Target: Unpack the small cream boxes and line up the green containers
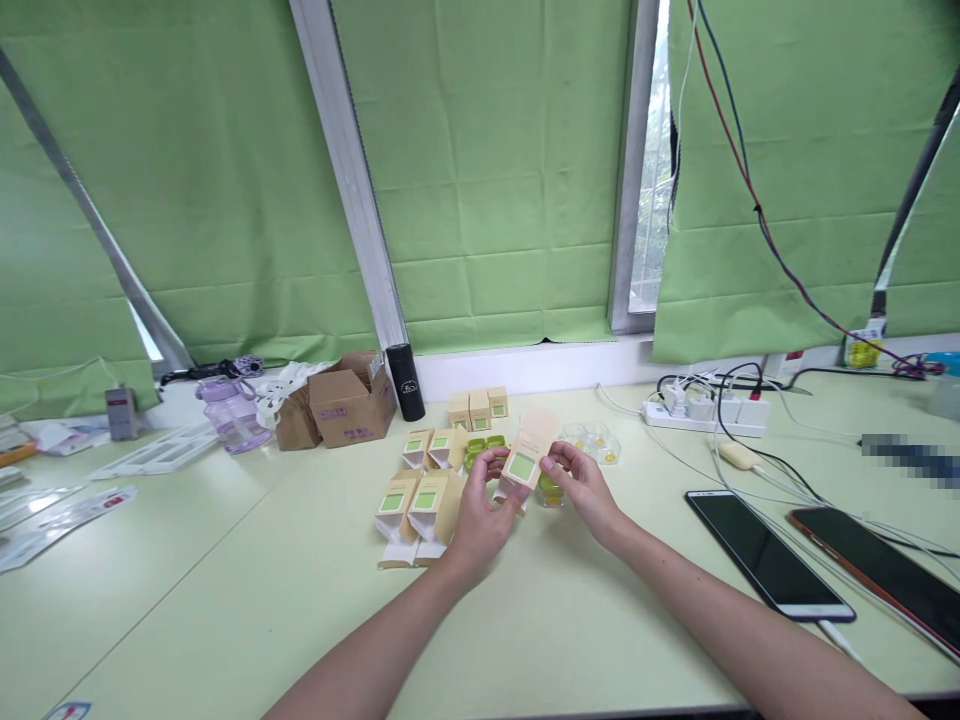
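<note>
Both my hands hold one small tan carton (526,458) with a green square window, its top flap open, just above the pale green table (300,600). My left hand (480,515) grips its lower left side with curled fingers. My right hand (585,488) pinches its right edge. Several open cartons of the same kind (417,500) lie left of my hands. Three closed ones (478,407) stand in a row farther back. A small green jar (550,490) sits under the carton, and green jars (484,450) sit behind it.
Two phones (765,552) (885,575) lie at the right, with a power strip (705,412) and cables behind. A black cylinder (406,381), brown boxes (351,405) and a purple bottle (232,412) stand at the back left. Clear plastic packets (596,440) lie near the cartons.
</note>
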A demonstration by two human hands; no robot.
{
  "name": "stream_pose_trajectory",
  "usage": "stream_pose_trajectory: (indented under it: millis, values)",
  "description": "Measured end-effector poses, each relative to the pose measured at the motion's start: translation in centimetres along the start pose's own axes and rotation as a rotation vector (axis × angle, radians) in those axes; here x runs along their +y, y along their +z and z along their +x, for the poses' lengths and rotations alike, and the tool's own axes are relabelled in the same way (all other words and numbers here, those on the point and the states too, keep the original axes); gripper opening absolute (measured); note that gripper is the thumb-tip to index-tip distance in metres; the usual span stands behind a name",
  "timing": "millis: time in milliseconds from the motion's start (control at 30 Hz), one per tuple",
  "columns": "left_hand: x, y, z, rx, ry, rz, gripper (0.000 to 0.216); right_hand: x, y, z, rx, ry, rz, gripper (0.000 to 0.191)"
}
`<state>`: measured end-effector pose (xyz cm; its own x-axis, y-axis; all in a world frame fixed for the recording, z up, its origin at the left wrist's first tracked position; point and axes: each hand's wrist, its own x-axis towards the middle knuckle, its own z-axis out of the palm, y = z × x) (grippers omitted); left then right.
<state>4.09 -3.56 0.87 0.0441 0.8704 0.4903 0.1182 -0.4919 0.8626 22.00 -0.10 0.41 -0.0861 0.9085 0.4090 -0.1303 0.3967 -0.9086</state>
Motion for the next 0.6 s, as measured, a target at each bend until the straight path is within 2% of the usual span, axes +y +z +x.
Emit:
stream_pose_trajectory:
  millis: [267,400,600]
  values:
    - [-0.34,-0.13,0.12,0.048,0.116,0.161,0.037,0.17,-0.09,0.03,-0.03,0.045,0.093,0.047]
    - [-0.51,-0.39,-0.01,0.008,0.174,0.212,0.036,-0.09,-0.06,0.13,0.011,0.078,0.127,0.048]
    - [-0.23,-0.46,-0.18,0.022,0.189,0.187,0.033,-0.78,0.09,0.2,0.041,0.122,0.149,0.052]
